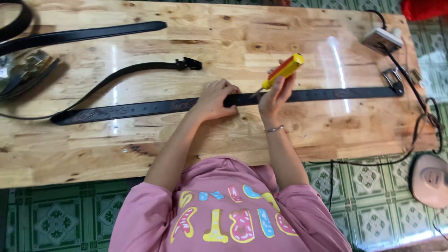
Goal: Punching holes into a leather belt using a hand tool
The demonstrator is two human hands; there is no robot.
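I am pressing my left hand (pixel 213 99) flat on the black belt (pixel 298 95) lying across the wooden table (pixel 233 42), while my right hand (pixel 276 93) is gripping a yellow-and-red screwdriver (pixel 283 71), tip on the strap. I judge I am punching a hole; the push needs a steady, upright tool.

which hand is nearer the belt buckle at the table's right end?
Right. The right hand grips the screwdriver on the belt, closer to the buckle. The left hand presses the belt farther away.
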